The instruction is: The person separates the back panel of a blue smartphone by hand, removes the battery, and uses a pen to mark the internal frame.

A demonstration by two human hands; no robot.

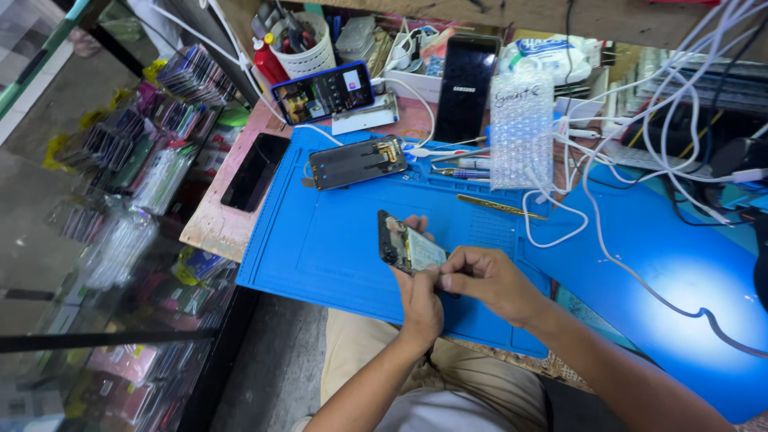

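An opened phone [406,246], its back cover off and its inner parts showing, is held above the near part of a blue work mat [336,240]. Its long axis runs from upper left to lower right, tilted up on one edge, with the open side facing up and toward the person. The left hand [420,298] grips it from below, fingers curled round the far edge and thumb on the near edge. The right hand [490,278] comes in from the right with fingers drawn together, pinching at the phone's lower right corner; whether a small tool sits between the fingertips cannot be told.

Farther up the mat lies a second opened phone [358,162], flat, long axis nearly left to right. Beside it to the right are tweezers and small screwdrivers [460,164], a sheet of bubble wrap [522,132] and a thin brass strip [500,207]. A dark phone [255,172] lies face up on the worn pink tabletop [212,224] left of the mat. At the back a blue phone [323,92] with a lit screen leans beside a black phone [466,86] standing upright, and a white cup of tools [306,48] stands behind them. White cables [608,152] trail across the right side.
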